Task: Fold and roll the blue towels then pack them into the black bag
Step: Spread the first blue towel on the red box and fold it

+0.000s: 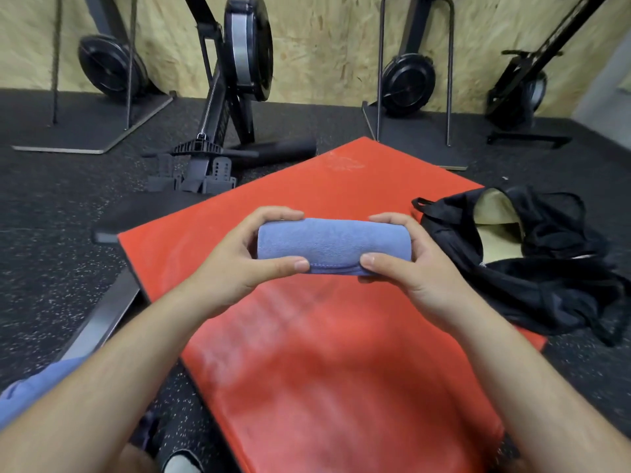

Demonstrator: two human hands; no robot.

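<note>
A rolled blue towel (333,245) lies crosswise between my hands, held above the red mat (324,353). My left hand (246,264) grips its left end, fingers over the top and thumb under the front hem. My right hand (406,264) grips the right end the same way. The black bag (532,268) lies open on the mat's right edge, with a pale lining showing inside. More blue cloth (37,387) shows at the lower left, partly hidden by my left forearm.
Rowing machines (235,80) and black flywheel stands (408,80) line the wooden back wall. A black foam roller (283,148) lies beyond the mat. A grey rail (102,319) runs along the mat's left side on speckled black rubber flooring.
</note>
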